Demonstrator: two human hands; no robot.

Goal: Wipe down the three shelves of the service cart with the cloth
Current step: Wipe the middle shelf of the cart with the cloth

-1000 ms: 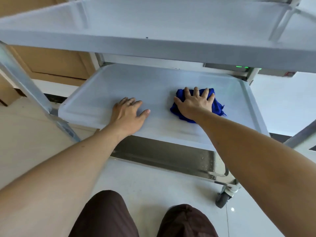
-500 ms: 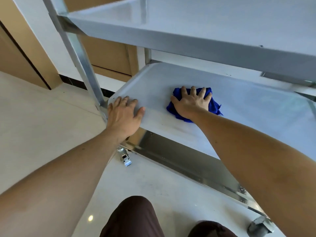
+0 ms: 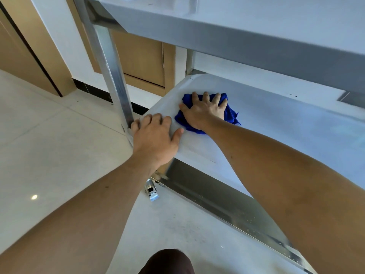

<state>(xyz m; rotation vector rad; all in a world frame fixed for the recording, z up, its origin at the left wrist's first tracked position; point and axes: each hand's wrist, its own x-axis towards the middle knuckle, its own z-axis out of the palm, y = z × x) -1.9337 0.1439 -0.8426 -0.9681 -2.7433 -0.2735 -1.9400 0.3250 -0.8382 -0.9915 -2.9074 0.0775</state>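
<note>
Much of the blue cloth point(image 3: 230, 113) is hidden beneath the right hand point(image 3: 205, 113); only its bunched edges are seen beyond the fingertips, past the little finger and below the heel of the palm. The upper shelf point(image 3: 237, 38) is cut off at the top and right of the view, and the lowest shelf is not seen as a surface; only a shiny steel rail point(image 3: 227, 206) is visible under the middle shelf point(image 3: 286, 131). A caster bracket point(image 3: 151, 191) is partly covered by the left forearm.

The cloth is crumpled into a rough lump, so no clear long axis can be made out; its widest spread runs across the fingers, from the thumb side toward the little finger. It is deep blue, soft and creased, and lies on the middle shelf near the left end.

The right fingers are spread and nearly straight, pressed flat on the cloth. The left hand point(image 3: 156, 139) is laid open on the near left corner of the shelf, fingers extended and close together, the little finger beside the steel upright point(image 3: 110, 72), the thumb tip just short of the cloth.
</note>
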